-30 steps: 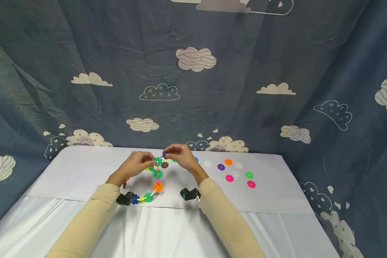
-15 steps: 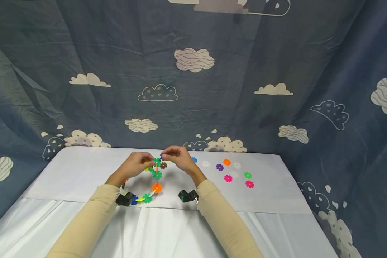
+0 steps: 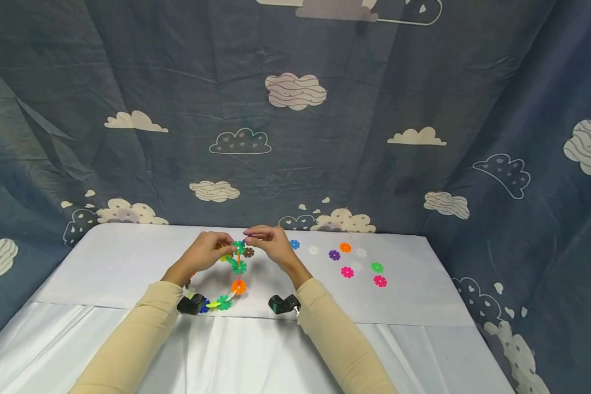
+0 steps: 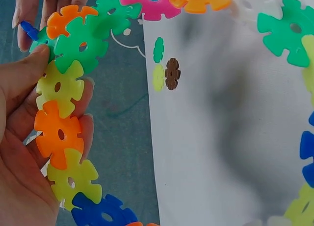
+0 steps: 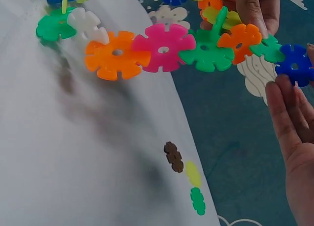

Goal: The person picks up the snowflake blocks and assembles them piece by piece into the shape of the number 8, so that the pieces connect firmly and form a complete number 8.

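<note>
A loop of linked, flower-shaped plastic discs in several colours hangs from my left hand (image 3: pixel 208 250); its orange disc (image 3: pixel 238 287) is low on the near side. In the left wrist view, my left thumb and fingers pinch the loop by a green disc (image 4: pixel 44 41), while yellow and orange discs (image 4: pixel 60 134) lie along the fingers. My right hand (image 3: pixel 273 244) pinches a blue disc (image 5: pixel 294 66) by its edge. In the right wrist view this blue disc meets the small green disc (image 5: pixel 267 49) at the loop's end.
Loose discs lie on the white table (image 3: pixel 423 295): orange (image 3: pixel 345 248), purple (image 3: pixel 334 255), pink (image 3: pixel 347 272) and several others to the right. Brown (image 5: pixel 173 157), yellow (image 5: pixel 193 174) and green (image 5: pixel 197 201) discs lie near the far edge. A cloud-print curtain (image 3: pixel 325 153) hangs behind.
My right hand has moved slightly left and down, bringing the blue disc up against the green disc. My left hand keeps its hold, nearly still.
</note>
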### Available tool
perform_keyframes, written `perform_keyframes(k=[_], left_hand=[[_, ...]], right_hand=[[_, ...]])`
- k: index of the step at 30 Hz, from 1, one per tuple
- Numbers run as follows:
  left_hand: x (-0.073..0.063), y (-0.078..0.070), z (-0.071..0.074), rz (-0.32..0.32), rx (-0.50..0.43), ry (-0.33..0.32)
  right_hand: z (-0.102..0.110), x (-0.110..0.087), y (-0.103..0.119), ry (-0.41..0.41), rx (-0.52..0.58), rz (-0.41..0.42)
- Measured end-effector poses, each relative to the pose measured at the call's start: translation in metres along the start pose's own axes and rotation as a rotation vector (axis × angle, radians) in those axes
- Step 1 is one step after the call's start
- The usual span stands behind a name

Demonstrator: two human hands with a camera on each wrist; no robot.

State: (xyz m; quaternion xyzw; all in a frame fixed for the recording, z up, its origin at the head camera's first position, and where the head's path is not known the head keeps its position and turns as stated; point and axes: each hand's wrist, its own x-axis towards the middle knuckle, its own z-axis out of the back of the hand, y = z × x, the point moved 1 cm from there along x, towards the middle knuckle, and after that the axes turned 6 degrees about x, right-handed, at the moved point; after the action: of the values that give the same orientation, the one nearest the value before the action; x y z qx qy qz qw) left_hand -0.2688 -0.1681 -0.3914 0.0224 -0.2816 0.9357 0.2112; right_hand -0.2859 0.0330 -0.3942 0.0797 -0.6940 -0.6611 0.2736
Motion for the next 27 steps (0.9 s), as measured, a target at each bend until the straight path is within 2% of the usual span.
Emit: perform_keyframes(k=[6,12,22,27], left_hand=[[0.0,-0.002,-0.001,0.026,-0.008,-0.008],[0.0,-0.001,-0.003,0.018,-0.025,-0.021],[0.003,-0.004,-0.009,0.045,-0.016,-0.076],[0.004,-0.004,-0.012,0.064,0.006,-0.116]], right_hand=[[0.002,0.004,-0.024,-0.066,0.089,-0.005],[0.0,0.003,-0.029,-0.129,0.134,0.011],[0.001,0.002,-0.028,-0.139,0.067,0.063],[0.001,0.002,-0.023,-0.105,0.06,0.078]])
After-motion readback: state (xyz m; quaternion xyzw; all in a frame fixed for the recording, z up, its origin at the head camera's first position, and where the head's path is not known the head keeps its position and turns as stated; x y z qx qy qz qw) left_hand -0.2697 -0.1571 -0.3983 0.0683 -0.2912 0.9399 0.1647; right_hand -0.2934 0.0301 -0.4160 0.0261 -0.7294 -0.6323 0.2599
